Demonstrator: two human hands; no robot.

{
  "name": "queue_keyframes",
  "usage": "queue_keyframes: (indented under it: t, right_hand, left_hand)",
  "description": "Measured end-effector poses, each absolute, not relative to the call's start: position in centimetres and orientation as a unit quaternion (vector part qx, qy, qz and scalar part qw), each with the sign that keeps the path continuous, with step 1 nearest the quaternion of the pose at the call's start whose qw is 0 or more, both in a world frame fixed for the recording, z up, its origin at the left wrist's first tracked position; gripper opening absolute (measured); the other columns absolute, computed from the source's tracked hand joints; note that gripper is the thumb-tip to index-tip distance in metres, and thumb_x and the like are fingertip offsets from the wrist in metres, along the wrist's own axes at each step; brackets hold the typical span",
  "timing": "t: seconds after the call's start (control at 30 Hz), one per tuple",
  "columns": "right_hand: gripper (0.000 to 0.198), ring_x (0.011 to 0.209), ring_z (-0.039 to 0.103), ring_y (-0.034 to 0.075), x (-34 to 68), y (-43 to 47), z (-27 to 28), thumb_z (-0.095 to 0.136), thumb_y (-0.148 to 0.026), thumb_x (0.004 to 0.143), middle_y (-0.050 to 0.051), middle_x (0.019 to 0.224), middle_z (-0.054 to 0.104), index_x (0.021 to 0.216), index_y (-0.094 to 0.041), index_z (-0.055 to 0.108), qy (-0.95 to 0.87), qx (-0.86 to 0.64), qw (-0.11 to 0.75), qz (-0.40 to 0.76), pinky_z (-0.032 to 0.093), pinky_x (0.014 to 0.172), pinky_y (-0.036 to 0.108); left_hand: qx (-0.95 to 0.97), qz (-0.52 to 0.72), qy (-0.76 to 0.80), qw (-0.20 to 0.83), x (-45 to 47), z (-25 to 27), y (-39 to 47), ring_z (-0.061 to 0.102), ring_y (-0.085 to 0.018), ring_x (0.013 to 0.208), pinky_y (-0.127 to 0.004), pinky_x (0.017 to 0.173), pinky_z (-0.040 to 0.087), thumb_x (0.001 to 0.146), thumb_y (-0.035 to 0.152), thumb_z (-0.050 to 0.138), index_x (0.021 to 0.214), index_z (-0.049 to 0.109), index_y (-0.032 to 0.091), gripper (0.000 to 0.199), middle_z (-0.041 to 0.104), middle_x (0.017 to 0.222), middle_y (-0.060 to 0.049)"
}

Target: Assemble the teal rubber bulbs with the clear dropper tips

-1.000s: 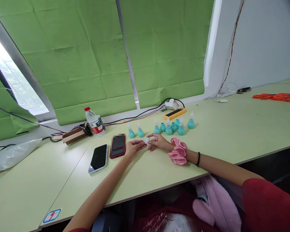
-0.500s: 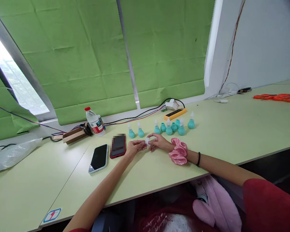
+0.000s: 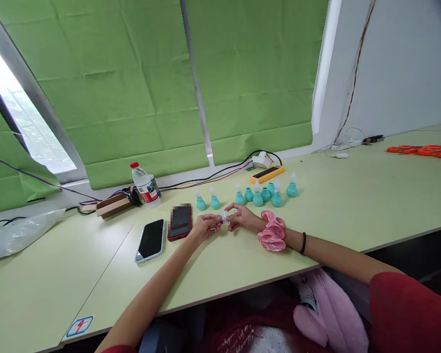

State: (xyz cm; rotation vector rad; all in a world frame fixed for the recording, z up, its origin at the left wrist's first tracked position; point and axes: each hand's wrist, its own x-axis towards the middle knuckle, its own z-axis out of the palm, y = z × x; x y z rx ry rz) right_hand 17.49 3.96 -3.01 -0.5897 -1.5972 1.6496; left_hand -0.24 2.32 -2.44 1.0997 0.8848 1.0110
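Between my two hands is a small whitish, translucent plastic piece [image 3: 225, 216], its exact shape partly covered by fingers. My left hand [image 3: 206, 227] pinches it from the left, and my right hand [image 3: 239, 217] grips it from the right with thumb and fingers. Behind the hands stand several turquoise squeeze bulbs, some bare like this bulb [image 3: 249, 194], others topped with clear pointed tips like this tipped bulb [image 3: 277, 198]. Two more tipped bulbs, one of them this left one [image 3: 200, 202], stand apart beyond my left hand.
Left of my hands lie a red-cased phone [image 3: 180, 223] and a white-edged phone [image 3: 150, 240]. Farther back are a red-capped bottle [image 3: 145, 186], an open cardboard box [image 3: 113, 205] and a yellow power strip [image 3: 267, 174]. Orange scissors [image 3: 422, 149] lie far right; a plastic bag [image 3: 20, 233] lies left.
Both hands stay in nearly the same place around the small plastic piece, which appears slightly turned. The whole view has shifted a little; the bulbs and phones stay where they were.
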Motion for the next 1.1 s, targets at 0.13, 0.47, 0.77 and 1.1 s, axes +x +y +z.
queue_keyframes:
  t: [0.13,0.47,0.77,1.1]
  right_hand:
    - [0.042,0.053,0.059,0.013,17.5,3.7,-2.6,0.067,-0.032,0.061,-0.001,0.061,0.061,0.088,-0.018,0.038,-0.614,-0.218,0.394,0.648,0.049,0.056,0.028]
    - [0.041,0.053,0.055,0.011,17.2,3.7,-2.7,0.073,-0.028,0.047,-0.003,0.059,0.058,0.067,-0.017,0.04,-0.656,-0.239,0.475,0.536,0.045,0.049,0.022]
    - [0.034,0.064,0.057,0.013,17.2,3.8,-3.0,0.07,-0.031,0.053,0.003,0.07,0.06,0.077,-0.014,0.053,-0.73,-0.259,0.469,0.424,0.045,0.058,0.024]
    - [0.034,0.075,0.059,0.019,17.2,3.8,-3.3,0.07,-0.035,0.052,0.005,0.077,0.061,0.075,-0.014,0.056,-0.743,-0.243,0.458,0.424,0.048,0.066,0.031]
  left_hand:
    - [0.501,0.463,0.382,0.623,0.0,-2.2,1.9,0.051,-0.007,0.048,-0.018,0.047,0.041,0.056,0.027,0.07,0.072,0.061,0.009,0.025,0.056,0.056,-0.002]
    - [0.526,0.44,0.363,0.631,0.6,-1.8,1.5,0.061,-0.017,0.062,-0.027,0.059,0.048,0.064,0.033,0.063,0.081,0.053,0.013,0.028,0.062,0.073,-0.007]
    - [0.527,0.432,0.349,0.643,0.5,-1.6,1.4,0.059,-0.014,0.057,-0.027,0.059,0.048,0.063,0.03,0.065,0.083,0.051,0.012,0.03,0.06,0.069,-0.006]
    - [0.551,0.43,0.335,0.631,0.6,-1.6,1.1,0.06,-0.015,0.058,-0.026,0.06,0.046,0.062,0.028,0.066,0.089,0.045,0.013,0.037,0.062,0.064,-0.005]
